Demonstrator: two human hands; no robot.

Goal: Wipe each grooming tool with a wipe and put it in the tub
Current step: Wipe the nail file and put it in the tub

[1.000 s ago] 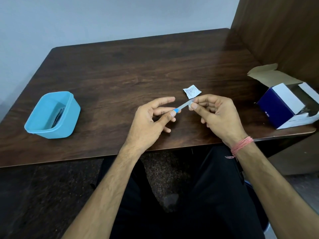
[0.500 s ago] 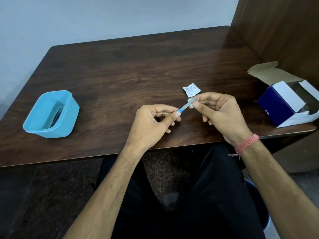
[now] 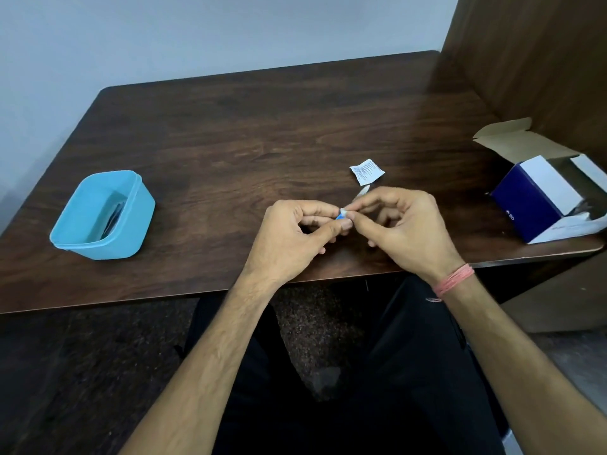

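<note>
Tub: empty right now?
No, dark tools already lie inside the blue tub at the table's left.

dark wood table (image 3: 230, 133) | open blue/white carton (image 3: 538, 205) at rt edge | wood partition (image 3: 542, 60) behind carton

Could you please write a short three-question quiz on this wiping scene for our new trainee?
1. True or false: the blue tub stands on the person's left side of the table.
2. Which hand wears the pink thread band? A) left B) right
3. Fill in: the torn white sachet lies on the table just beyond the ____ hand.

Key: 1 true. 2 B, the right hand; the left hand is bare. 3 right; both hands pinch the slim blue-ended tool.
</note>
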